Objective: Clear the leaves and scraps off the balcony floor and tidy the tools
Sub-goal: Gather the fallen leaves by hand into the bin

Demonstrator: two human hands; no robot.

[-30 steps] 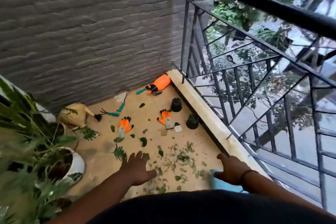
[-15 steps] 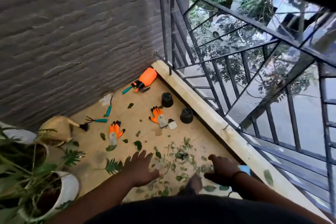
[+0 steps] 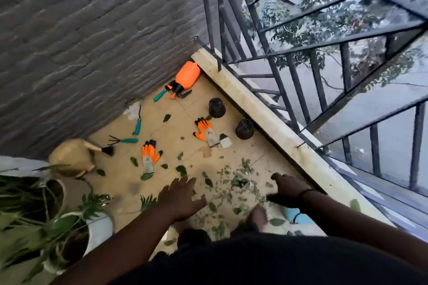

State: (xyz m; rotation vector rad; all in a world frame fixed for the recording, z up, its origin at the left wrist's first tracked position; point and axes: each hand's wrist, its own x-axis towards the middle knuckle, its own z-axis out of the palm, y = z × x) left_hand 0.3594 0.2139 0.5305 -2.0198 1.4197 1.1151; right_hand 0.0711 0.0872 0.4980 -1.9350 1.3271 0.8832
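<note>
- The left hand (image 3: 181,196) is held out above the balcony floor (image 3: 166,132) with the fingers spread and almost straight — it holds nothing.
- The right hand (image 3: 287,188) is held out near the pale curb (image 3: 254,104) under the railing (image 3: 301,58); its fingers hang loosely bent, and I see nothing in its grip.
- The pile of leaves and scraps (image 3: 236,183) lies on the floor between the two hands and a little in front of them; some more pieces are under the hands, near a bare foot (image 3: 258,216).
- Single leaves are scattered farther away, toward the brick wall (image 3: 81,41).
- Two orange gloves lie flat on the floor: one glove (image 3: 149,156) in front of the left hand, the other glove (image 3: 206,132) more to the right, beside a small card (image 3: 225,140).
- Two black pots (image 3: 244,129) lie on their sides near the curb, well apart from the hands.
- The orange sprayer (image 3: 185,77) lies on its side in the far corner, beside a teal-handled tool (image 3: 159,95).
- A teal hand rake (image 3: 122,140) and another teal tool (image 3: 138,124) lie near the wall — close to a tan watering can (image 3: 71,157).
- Potted plants (image 3: 53,215) stand at the left.
- Something light blue (image 3: 294,214) lies on the floor under the right forearm; what it is I cannot tell.
</note>
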